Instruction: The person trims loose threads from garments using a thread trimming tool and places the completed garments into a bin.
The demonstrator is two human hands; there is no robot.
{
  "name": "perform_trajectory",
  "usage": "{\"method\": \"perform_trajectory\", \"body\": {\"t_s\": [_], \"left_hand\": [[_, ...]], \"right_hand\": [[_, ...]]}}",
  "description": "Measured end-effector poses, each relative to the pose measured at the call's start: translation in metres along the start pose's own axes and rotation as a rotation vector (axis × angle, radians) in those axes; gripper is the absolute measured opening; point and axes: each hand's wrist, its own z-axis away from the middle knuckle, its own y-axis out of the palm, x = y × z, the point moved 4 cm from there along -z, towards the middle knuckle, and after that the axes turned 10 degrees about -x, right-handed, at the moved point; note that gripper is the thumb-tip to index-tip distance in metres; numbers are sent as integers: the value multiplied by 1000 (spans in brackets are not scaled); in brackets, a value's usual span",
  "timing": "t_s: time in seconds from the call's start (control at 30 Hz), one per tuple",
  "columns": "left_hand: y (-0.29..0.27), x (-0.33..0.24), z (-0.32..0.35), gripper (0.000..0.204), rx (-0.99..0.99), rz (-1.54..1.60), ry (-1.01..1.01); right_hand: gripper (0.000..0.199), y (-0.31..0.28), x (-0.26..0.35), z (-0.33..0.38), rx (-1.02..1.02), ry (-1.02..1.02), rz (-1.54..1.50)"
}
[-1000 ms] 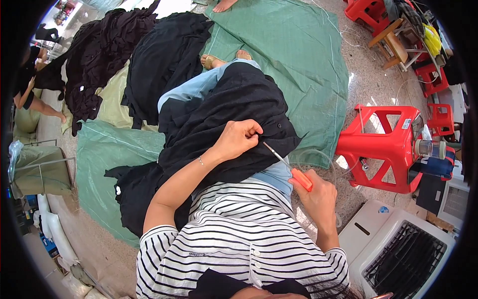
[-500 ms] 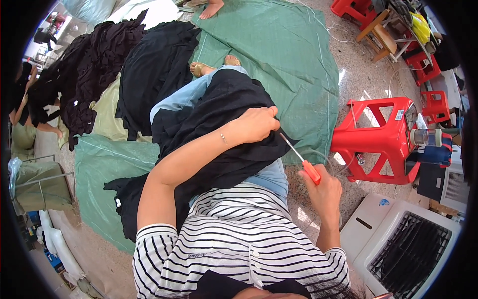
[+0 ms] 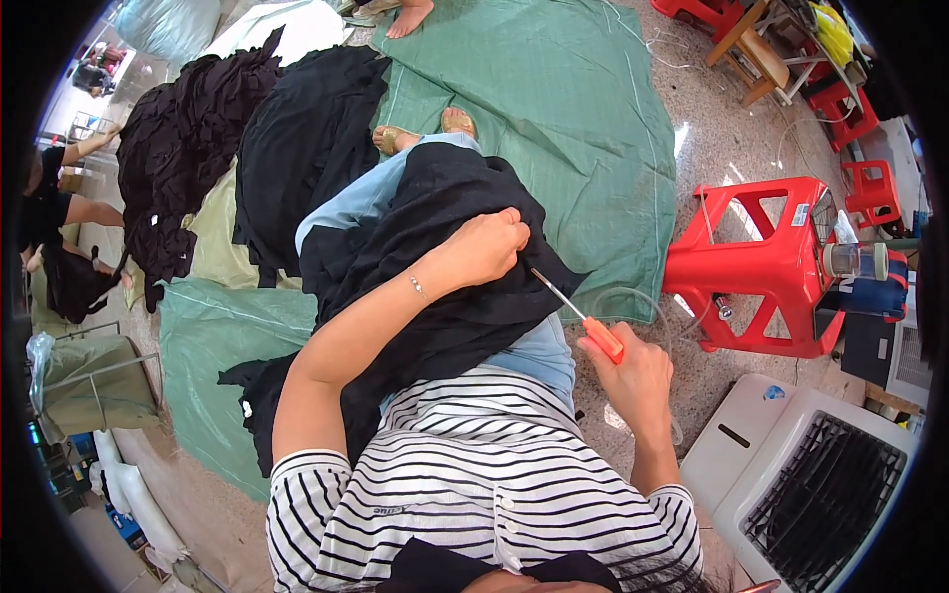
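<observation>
While a black garment lies bunched across the person's lap, partly covering light-blue trousers, the left hand is at the cloth with its fingers curled together; whether they pinch the fabric, I cannot tell; the right hand grips the orange handle of a thin metal-shafted tool, its tip over the garment, near the left hand; beyond spreads a green sheet; a red stool stands at right.

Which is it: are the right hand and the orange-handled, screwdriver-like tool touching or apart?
Touching. The head view shows the right hand wrapped around the near end of the orange-handled tool.
</observation>
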Motion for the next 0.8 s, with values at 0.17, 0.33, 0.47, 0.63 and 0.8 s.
{"method": "perform_trajectory", "body": {"t_s": [0.17,0.33,0.47,0.63,0.8], "left_hand": [[0,-4,-4,6,25,-33,-10],[8,-15,-39,20,61,-117,30],[41,1,-64,22,381,-429,-16],[20,-6,-43,15,-3,-241,16],[-17,-60,-13,44,679,-175,42]], "right_hand": [[36,1,-5,1,-58,10,-10],[37,1,-24,-4,-192,11,52],[39,7,-23,-7,-86,8,116],[35,1,-36,-8,-206,192,-46],[34,-11,-34,-13,-233,206,-38]]}}
